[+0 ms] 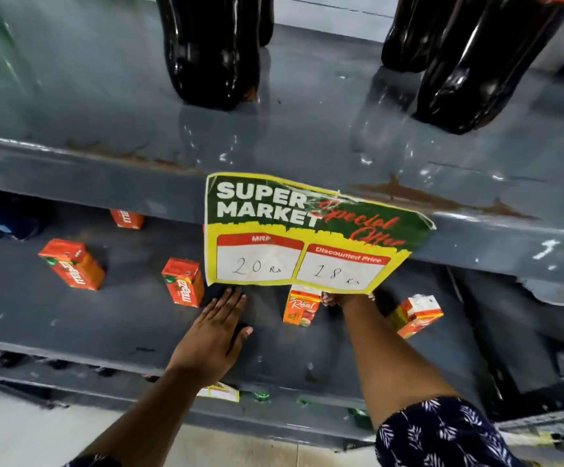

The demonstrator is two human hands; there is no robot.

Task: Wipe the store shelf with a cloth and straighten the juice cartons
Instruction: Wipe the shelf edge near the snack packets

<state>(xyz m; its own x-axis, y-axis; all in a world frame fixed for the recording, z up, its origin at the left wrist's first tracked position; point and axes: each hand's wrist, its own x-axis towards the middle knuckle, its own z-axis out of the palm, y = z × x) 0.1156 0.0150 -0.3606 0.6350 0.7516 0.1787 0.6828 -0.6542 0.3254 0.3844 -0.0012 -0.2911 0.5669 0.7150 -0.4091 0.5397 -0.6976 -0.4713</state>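
Several small orange juice cartons stand scattered on the grey middle shelf (71,318): one at the left (71,264), one at the centre (183,282), one far back (127,219), a "Real" carton (299,308) and a tilted carton at the right (417,313). My left hand (214,335) lies flat on the shelf with fingers spread, just right of the centre carton. My right hand (337,299) reaches in beside the "Real" carton; its fingers are hidden behind the hanging price sign. No cloth is visible.
A yellow-green "Super Market Special Offer" sign (302,237) hangs from the upper shelf's front edge (105,187). Dark soda bottles (211,52) (476,62) stand on the upper shelf. A dark blue packet (0,214) sits at the far left. Bottle caps (262,396) show on the shelf below.
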